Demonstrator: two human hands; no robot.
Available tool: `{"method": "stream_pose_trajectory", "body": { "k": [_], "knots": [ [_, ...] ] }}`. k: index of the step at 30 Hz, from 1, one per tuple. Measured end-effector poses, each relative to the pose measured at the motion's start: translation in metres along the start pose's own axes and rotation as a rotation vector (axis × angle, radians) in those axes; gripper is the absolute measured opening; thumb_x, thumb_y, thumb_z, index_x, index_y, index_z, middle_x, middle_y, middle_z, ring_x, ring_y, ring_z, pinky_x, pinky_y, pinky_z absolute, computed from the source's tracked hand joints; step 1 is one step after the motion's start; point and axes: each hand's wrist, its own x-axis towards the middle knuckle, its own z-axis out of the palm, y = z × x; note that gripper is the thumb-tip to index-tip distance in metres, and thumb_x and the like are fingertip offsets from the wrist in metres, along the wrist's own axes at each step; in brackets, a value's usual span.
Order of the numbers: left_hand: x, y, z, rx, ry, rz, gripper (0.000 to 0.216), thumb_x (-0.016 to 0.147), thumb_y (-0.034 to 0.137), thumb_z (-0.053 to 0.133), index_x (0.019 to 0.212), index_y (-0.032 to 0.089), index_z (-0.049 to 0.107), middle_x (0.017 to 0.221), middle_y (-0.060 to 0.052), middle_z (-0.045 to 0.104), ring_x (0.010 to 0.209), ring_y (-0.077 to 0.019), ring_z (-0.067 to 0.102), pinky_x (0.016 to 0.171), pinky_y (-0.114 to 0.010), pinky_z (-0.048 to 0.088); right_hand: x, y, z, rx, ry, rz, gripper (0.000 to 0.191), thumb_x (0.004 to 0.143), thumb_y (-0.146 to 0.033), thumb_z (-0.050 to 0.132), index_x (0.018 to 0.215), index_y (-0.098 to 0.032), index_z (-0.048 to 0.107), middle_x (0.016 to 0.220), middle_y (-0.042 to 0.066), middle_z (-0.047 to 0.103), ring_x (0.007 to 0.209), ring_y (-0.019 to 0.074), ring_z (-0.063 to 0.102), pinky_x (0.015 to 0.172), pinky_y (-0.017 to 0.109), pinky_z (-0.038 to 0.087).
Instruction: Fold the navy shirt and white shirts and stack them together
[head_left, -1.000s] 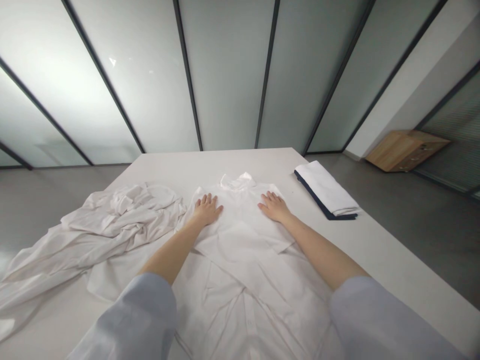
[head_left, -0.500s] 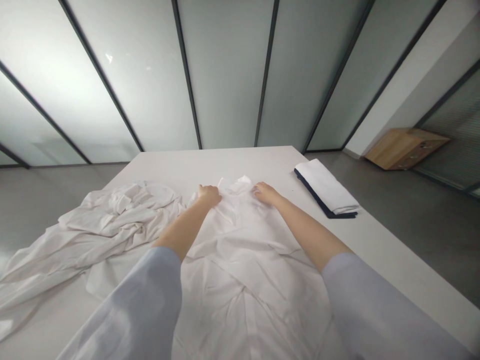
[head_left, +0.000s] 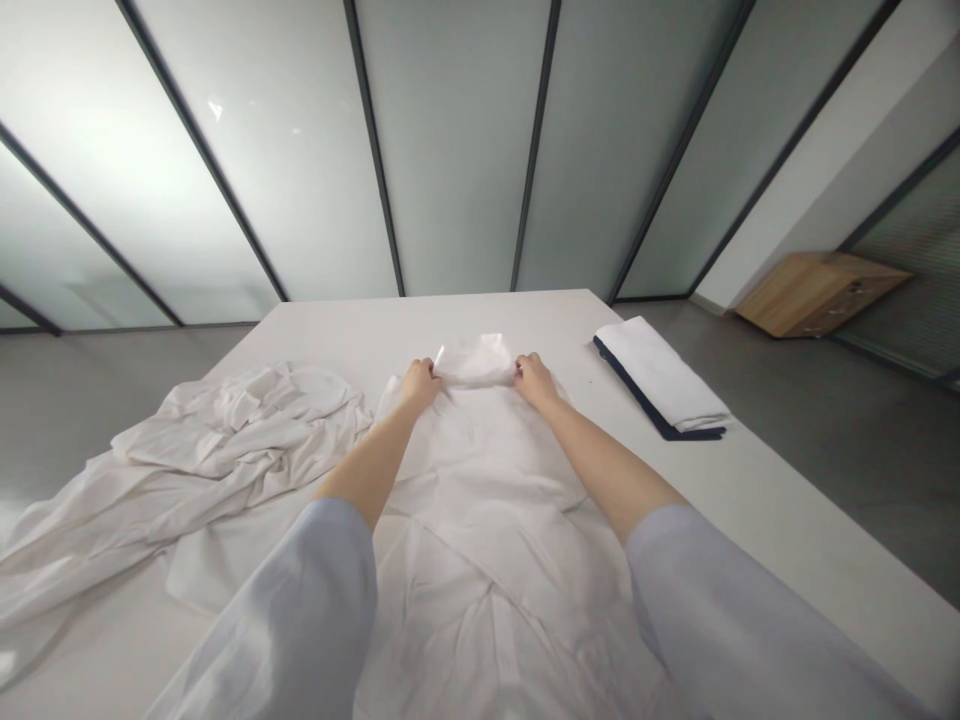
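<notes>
A white shirt [head_left: 487, 520] lies spread on the table in front of me, its collar [head_left: 476, 360] at the far end and its body wrinkled toward me. At the collar's left end, my left hand [head_left: 421, 382] pinches the fabric with closed fingers. My right hand [head_left: 532, 378] grips the cloth at the collar's right end in the same way. Between the two hands the collar stands up as a pale, flattened band. The shirt's near end runs out of the bottom of the view.
A crumpled heap of white cloth [head_left: 247, 440] covers the left of the white table [head_left: 352, 325], partly hanging toward its left edge. At the right edge lies a folded white cloth [head_left: 664, 375] on a dark navy one [head_left: 675, 434]. A wooden cabinet [head_left: 810, 295] stands beyond.
The collar has been raised and straightened between my hands, and now stands as a smooth band. My right hand has shifted slightly up; the left has moved slightly left.
</notes>
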Motion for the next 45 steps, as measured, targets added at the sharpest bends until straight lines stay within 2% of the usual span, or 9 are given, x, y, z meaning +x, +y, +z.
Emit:
{"method": "stream_pose_trajectory", "body": {
  "k": [3, 8, 13, 17, 20, 27, 35, 39, 45],
  "knots": [
    [-0.018, -0.006, 0.0, 0.038, 0.088, 0.101, 0.032, 0.086, 0.022, 0.048, 0.117, 0.022, 0.059, 0.125, -0.009, 0.057, 0.109, -0.0206, 0.058, 0.09, -0.03, 0.047, -0.009, 0.0, -0.001, -0.059, 0.053, -0.056, 0.035, 0.092, -0.016, 0.039, 0.115, -0.02, 0.064, 0.119, 0.012, 0.058, 0.101, 0.0226, 0.056, 0.086, 0.031, 0.042],
    [-0.035, -0.014, -0.003, 0.194, 0.044, 0.254, 0.03, 0.087, 0.025, 0.048, 0.111, 0.022, 0.066, 0.124, -0.011, 0.059, 0.126, -0.0291, 0.042, 0.103, -0.043, 0.036, -0.021, 0.004, -0.008, -0.193, -0.009, -0.181, 0.033, 0.088, -0.017, 0.045, 0.106, -0.02, 0.073, 0.124, 0.015, 0.059, 0.122, 0.0317, 0.041, 0.103, 0.044, 0.029],
    [-0.033, -0.013, -0.008, 0.163, 0.024, 0.353, 0.036, 0.089, 0.021, 0.041, 0.112, 0.024, 0.069, 0.129, -0.007, 0.062, 0.129, -0.0261, 0.042, 0.108, -0.043, 0.029, -0.023, -0.003, -0.007, -0.11, 0.048, -0.257, 0.042, 0.094, -0.023, 0.037, 0.127, -0.017, 0.063, 0.141, 0.009, 0.051, 0.137, 0.026, 0.03, 0.112, 0.039, 0.02],
    [-0.029, -0.013, -0.007, 0.046, -0.097, 0.262, 0.042, 0.093, 0.025, 0.031, 0.111, 0.024, 0.07, 0.118, -0.004, 0.068, 0.116, -0.0191, 0.056, 0.099, -0.031, 0.041, -0.023, -0.011, 0.005, -0.083, -0.055, -0.23, 0.052, 0.1, -0.045, 0.026, 0.138, -0.021, 0.052, 0.148, 0.008, 0.045, 0.14, 0.0259, 0.03, 0.113, 0.04, 0.02],
    [-0.029, -0.013, -0.004, 0.031, -0.106, 0.156, 0.052, 0.098, 0.035, 0.02, 0.113, 0.022, 0.068, 0.12, -0.007, 0.067, 0.115, -0.02, 0.058, 0.098, -0.031, 0.042, -0.026, -0.009, 0.013, -0.108, -0.145, -0.142, 0.064, 0.097, -0.059, 0.021, 0.144, -0.022, 0.044, 0.153, 0.011, 0.037, 0.143, 0.0294, 0.024, 0.115, 0.046, 0.016],
    [-0.038, -0.006, 0.015, 0.151, -0.143, 0.001, 0.082, 0.088, 0.07, 0.026, 0.151, 0.017, 0.029, 0.159, -0.017, 0.019, 0.147, -0.0382, 0.012, 0.112, -0.059, 0.018, -0.027, -0.001, 0.015, -0.097, -0.229, 0.0, 0.08, 0.094, -0.066, 0.015, 0.154, -0.014, 0.021, 0.159, 0.017, 0.019, 0.147, 0.032, 0.01, 0.116, 0.05, 0.008],
    [-0.054, -0.008, 0.015, 0.143, 0.093, 0.208, 0.061, 0.096, 0.047, 0.03, 0.148, 0.017, 0.033, 0.157, -0.011, 0.029, 0.145, -0.026, 0.023, 0.117, -0.04, 0.023, -0.028, -0.002, 0.016, -0.062, -0.222, -0.003, 0.078, 0.094, -0.066, 0.016, 0.153, -0.015, 0.024, 0.158, 0.019, 0.022, 0.146, 0.0322, 0.016, 0.116, 0.048, 0.011],
    [-0.065, -0.007, 0.013, 0.098, 0.053, 0.282, 0.056, 0.096, 0.047, 0.033, 0.145, 0.02, 0.038, 0.155, -0.009, 0.034, 0.142, -0.0235, 0.03, 0.114, -0.038, 0.029, -0.027, -0.003, 0.016, -0.058, -0.219, 0.0, 0.077, 0.094, -0.065, 0.02, 0.153, -0.015, 0.025, 0.158, 0.018, 0.022, 0.146, 0.0322, 0.017, 0.115, 0.047, 0.013],
    [-0.082, -0.001, 0.014, 0.076, -0.184, 0.136, 0.068, 0.094, 0.062, 0.018, 0.151, 0.026, 0.027, 0.16, -0.01, 0.02, 0.146, -0.0306, 0.019, 0.114, -0.053, 0.024, -0.027, -0.002, 0.021, -0.032, -0.156, -0.017, 0.074, 0.096, -0.06, 0.026, 0.15, -0.011, 0.029, 0.155, 0.021, 0.027, 0.144, 0.0329, 0.022, 0.114, 0.048, 0.016]
  ]
}}
